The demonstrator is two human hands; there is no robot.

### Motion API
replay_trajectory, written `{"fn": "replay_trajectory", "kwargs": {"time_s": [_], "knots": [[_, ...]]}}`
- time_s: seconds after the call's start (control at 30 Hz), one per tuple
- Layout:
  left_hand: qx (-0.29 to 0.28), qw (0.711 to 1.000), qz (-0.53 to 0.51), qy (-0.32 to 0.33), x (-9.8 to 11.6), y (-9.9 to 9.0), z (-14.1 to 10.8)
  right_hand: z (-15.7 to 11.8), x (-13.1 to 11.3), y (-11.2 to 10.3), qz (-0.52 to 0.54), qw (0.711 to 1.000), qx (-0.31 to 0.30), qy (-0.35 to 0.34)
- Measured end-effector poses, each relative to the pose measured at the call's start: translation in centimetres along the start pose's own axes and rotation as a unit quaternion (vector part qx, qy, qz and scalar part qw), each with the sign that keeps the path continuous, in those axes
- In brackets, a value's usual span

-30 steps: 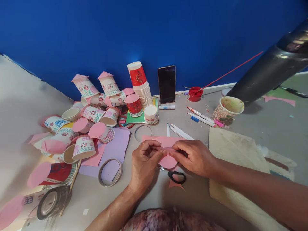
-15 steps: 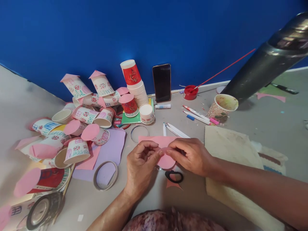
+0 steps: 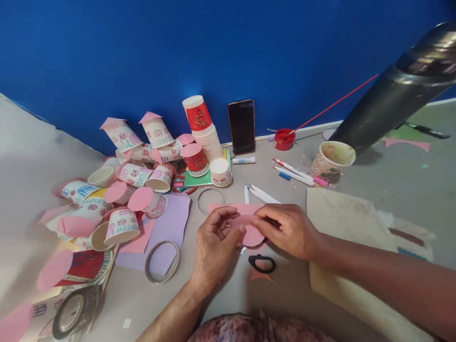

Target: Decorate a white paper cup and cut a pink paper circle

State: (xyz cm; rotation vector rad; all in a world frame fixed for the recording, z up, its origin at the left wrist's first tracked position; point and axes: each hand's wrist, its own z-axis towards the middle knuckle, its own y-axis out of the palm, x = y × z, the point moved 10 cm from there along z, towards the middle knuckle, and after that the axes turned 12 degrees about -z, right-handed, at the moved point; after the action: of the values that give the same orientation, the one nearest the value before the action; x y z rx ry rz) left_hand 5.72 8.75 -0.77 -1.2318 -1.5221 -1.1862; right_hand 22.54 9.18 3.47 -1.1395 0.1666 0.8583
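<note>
A round piece of pink paper [image 3: 252, 233] is held up between my two hands, over the middle front of the table. My left hand [image 3: 221, 242] pinches its left side with thumb and fingers. On its upper right edge, my right hand [image 3: 285, 230] grips it between thumb and fingertips. Behind the hands lies a larger pink sheet [image 3: 218, 208]. Just below the paper circle rests a pair of scissors, of which a black handle loop [image 3: 262, 270] shows; the rest is mostly hidden. A pink paper scrap [image 3: 261, 276] lies under that loop.
Decorated paper cups [image 3: 123, 227] with pink paper tops pile up at left. A cup stack [image 3: 206, 142] and a phone [image 3: 241, 127] stand by the blue wall. Tape rolls [image 3: 163, 281], markers [image 3: 294, 175], a red paint pot [image 3: 284, 139], a stained cup [image 3: 333, 157], a black flask [image 3: 384, 102] and a cloth [image 3: 349, 218] surround the hands.
The view has shifted slightly, so everything sits a little further right and lower. The pink circle now faces up more openly between my hands, which have moved slightly apart.
</note>
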Motion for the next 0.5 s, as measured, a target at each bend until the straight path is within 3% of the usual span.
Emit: {"fn": "replay_trajectory", "kwargs": {"time_s": [0.1,0.2,0.5], "knots": [[-0.015,0.995,-0.057,-0.076,-1.5,0.2,0.1,0.4,1.3,-0.2,0.031,0.998,-0.002,0.061],[-0.032,0.992,-0.059,-0.107,-2.1,0.5,0.1,0.5,1.6,-0.2,0.041,0.997,-0.011,0.070],[0.009,0.999,-0.019,-0.043,-0.5,-0.2,-0.2,-0.1,0.5,0.7,0.031,0.999,-0.034,0.013]]}}
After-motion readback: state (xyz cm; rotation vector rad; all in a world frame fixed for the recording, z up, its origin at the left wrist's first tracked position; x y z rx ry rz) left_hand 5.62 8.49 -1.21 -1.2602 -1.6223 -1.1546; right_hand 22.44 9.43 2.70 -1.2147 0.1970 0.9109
